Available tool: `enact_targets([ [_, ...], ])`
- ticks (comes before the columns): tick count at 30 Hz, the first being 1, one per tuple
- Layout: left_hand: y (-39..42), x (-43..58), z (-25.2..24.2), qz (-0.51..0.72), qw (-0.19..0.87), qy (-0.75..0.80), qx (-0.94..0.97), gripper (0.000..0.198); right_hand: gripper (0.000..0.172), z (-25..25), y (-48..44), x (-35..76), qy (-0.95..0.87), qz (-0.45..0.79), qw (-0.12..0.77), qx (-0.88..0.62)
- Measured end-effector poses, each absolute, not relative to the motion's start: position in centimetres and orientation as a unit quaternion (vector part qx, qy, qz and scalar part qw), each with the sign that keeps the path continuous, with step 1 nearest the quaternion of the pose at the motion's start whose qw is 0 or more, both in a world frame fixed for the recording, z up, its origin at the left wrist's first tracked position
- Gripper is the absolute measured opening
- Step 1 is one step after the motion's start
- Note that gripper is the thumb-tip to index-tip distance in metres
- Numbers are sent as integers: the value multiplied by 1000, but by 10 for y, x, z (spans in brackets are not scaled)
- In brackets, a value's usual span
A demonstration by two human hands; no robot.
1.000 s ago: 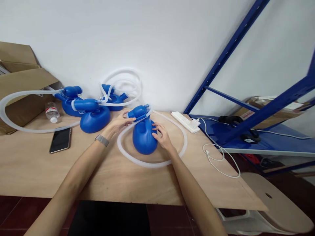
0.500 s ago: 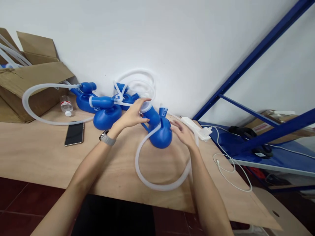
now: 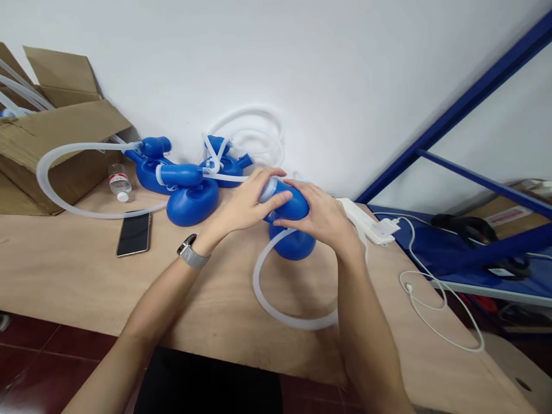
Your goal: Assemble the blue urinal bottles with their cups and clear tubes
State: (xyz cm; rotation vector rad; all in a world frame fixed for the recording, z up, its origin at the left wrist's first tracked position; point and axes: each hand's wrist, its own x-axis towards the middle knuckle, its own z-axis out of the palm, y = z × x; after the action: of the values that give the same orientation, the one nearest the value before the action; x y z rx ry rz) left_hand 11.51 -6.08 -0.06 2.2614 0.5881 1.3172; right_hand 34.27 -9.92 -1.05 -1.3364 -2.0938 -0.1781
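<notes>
Where the holding is done, head view: blue cup-shaped fitting (image 3: pixel 291 202), pale-collared, raised above a round blue bottle (image 3: pixel 295 247) on the surface (image 3: pixel 224 316); contact between them cannot be told.
Left hand (image 3: pixel 244 208): grip part-open, thumb and fingers curled about the collar end, seemingly to steady it.
Right hand (image 3: pixel 326 215): grip curled round the opposite end; opposed holds probably stop the fitting rolling.
Translucent hose (image 3: pixel 257 279): looped in front of the bottle, perhaps so as not to kink.
Three similar blue bottles (image 3: pixel 193 206): grouped leftward near the wall, presumably out of the arms' way.
Smartphone (image 3: pixel 134 234): flat, near that group.
</notes>
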Motion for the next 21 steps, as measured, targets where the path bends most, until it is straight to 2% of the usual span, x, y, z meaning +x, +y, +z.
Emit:
enact_targets([
  [3, -54, 123, -8, 526, 196, 278, 780, 34, 78, -13, -100, 337, -784, -142, 305, -522],
  [7, -50, 131, -16, 572, 197, 340, 720, 30, 72, -21, -93, 325, -789, -162, 319, -499],
  [14, -53, 150, -29, 662, 336, 320, 589, 17, 71, -31, -80, 325, -804, -90, 338, -481],
  [18, -40, 147, -23, 731, 435, 258, 459, 29, 74, -32, -81, 329, -789, -52, 368, -490],
  [21, -30, 138, -17, 739, 434, 227, 463, 31, 74, -28, -83, 330, -776, -35, 374, -507],
])
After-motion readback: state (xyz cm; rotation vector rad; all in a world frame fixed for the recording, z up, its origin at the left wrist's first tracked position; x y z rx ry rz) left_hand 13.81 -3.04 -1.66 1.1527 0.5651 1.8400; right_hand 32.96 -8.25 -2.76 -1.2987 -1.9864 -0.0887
